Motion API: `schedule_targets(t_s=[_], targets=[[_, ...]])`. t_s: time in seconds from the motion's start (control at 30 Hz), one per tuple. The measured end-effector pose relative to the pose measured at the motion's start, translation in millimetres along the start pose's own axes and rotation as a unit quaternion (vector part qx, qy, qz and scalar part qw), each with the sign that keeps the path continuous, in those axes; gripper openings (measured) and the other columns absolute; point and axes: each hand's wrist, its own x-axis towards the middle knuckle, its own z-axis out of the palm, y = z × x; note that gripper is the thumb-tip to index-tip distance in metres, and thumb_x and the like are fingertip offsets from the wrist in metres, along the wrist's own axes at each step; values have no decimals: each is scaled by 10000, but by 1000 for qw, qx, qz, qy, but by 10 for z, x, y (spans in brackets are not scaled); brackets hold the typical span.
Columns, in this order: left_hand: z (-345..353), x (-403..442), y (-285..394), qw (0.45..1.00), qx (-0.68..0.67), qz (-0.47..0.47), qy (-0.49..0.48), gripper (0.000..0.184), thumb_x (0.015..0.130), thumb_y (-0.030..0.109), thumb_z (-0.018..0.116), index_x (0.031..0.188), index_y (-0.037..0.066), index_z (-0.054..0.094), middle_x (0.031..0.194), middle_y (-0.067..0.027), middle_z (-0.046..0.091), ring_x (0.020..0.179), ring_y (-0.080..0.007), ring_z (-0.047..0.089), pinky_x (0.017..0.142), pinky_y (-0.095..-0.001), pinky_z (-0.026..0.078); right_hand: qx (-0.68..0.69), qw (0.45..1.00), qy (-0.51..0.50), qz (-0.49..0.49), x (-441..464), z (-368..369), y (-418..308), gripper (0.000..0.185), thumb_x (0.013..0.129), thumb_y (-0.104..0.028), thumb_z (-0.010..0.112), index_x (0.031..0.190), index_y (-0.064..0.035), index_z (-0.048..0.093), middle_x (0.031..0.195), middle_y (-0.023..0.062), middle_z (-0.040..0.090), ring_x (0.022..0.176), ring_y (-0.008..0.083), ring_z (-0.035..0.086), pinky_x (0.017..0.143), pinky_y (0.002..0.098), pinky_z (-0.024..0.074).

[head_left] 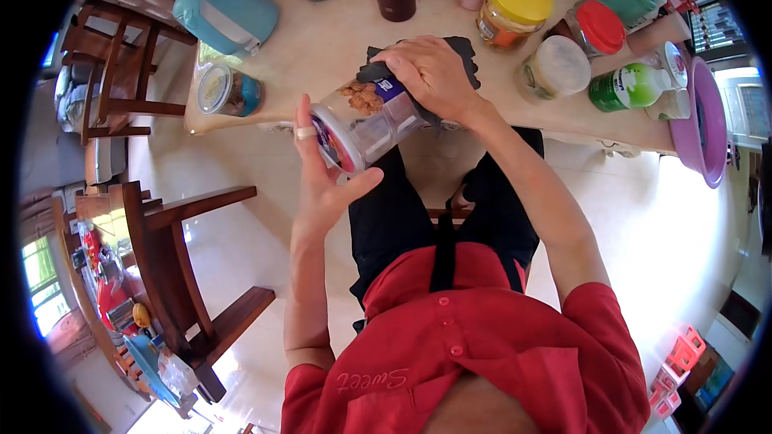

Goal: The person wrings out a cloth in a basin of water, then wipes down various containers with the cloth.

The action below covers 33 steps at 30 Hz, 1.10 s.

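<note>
The clear jar [386,124] slants over the counter's [310,48] near edge, its white-rimmed end [346,143] beyond that edge. The right hand [430,76] has its fingers curled over the dark cloth [462,56] at the jar's far end, apparently to steady it. The left hand [318,185] is spread wide, thumb and fingers apart beside the rimmed end; whether it bears weight, I cannot tell. Toward the left corner sits a small lidded jar [229,91].

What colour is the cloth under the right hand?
The cloth under the right hand is dark grey, seen best in the head view.
</note>
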Motion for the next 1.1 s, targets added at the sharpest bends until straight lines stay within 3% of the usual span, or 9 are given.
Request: schedule_targets(t_s=[0.1, 0.33, 0.4, 0.47, 0.67, 0.87, 0.93, 0.97, 1.1], targets=[[22, 69, 49, 978, -191, -62, 50, 1174, 771, 189, 816, 1532, 56, -68, 1394, -203, 373, 1220, -272, 497, 1011, -378, 425, 8, 999, 33, -7, -63, 17, -47, 342, 979, -291, 423, 1018, -88, 695, 1058, 70, 688, 1022, 248, 611, 972, 397, 392], [196, 141, 93, 989, -116, -68, 62, 1006, 774, 254, 796, 1487, 32, 122, 1335, -196, 380, 1191, -272, 477, 974, -381, 439, -13, 987, 160, -12, -285, 67, -152, 283, 951, -237, 468, 1043, -91, 692, 1053, 100, 677, 1062, 269, 598, 987, 415, 372], [218, 134, 47, 996, 38, -22, 83, 941, 734, 236, 802, 1439, 21, 218, 1324, -220, 363, 1198, -311, 429, 963, -417, 422, -9, 982, 189, 6, -309, 55, -249, 254, 933, -217, 490, 1022, -94, 693, 1029, 94, 677, 1044, 267, 601, 975, 415, 375], [278, 99, 105, 995, 61, 8, 76, 936, 718, 223, 803, 1432, 19, 234, 1326, -232, 349, 1197, -330, 407, 964, -432, 409, 52, 993, 106, 26, -316, -2, -477, 320, 964, -244, 444, 1100, -71, 676, 1145, 132, 650, 1143, 286, 563, 1044, 429, 320], [316, 101, 7, 986, 112, 97, 78, 934, 697, 208, 808, 1426, 25, 253, 1296, -212, 344, 1193, -353, 378, 964, -440, 383, 158, 984, 40, -72, -225, -33, -645, 329, 923, -183, 523, 1209, -44, 609, 1171, 163, 630, 1127, 298, 570, 991, 414, 397], [245, 59, -26, 993, -83, -20, 81, 936, 731, 173, 800, 1449, 70, 208, 1321, -193, 351, 1171, -270, 458, 926, -393, 461, 109, 993, 14, -52, -88, -177, -220, 374, 910, -289, 577, 1232, -101, 604, 1198, 110, 631, 1142, 270, 557, 1016, 420, 383], [229, 38, 4, 988, -122, -28, 85, 939, 744, 144, 788, 1461, 91, 184, 1292, -164, 368, 1143, -249, 494, 916, -368, 482, 16, 994, -108, -25, -73, -247, -51, 326, 934, -336, 538, 1152, -125, 660, 1162, 51, 657, 1163, 231, 549, 1072, 435, 311], [219, 29, -8, 988, -122, -28, 85, 939, 744, 144, 788, 1461, 91, 184, 1292, -164, 368, 1143, -249, 494, 916, -368, 482, -14, 996, -87, -3, -103, -230, -11, 331, 959, -368, 495, 1098, -139, 690, 1134, 11, 673, 1156, 203, 556, 1099, 450, 248], [148, 44, -155, 984, -141, -37, 99, 938, 753, 144, 782, 1468, 100, 176, 1277, -145, 395, 1153, -243, 490, 936, -370, 467, -30, 999, -16, 34, -263, -110, 167, 340, 985, -330, 473, 1107, -87, 678, 1134, 61, 666, 1149, 212, 560, 1068, 413, 308]])
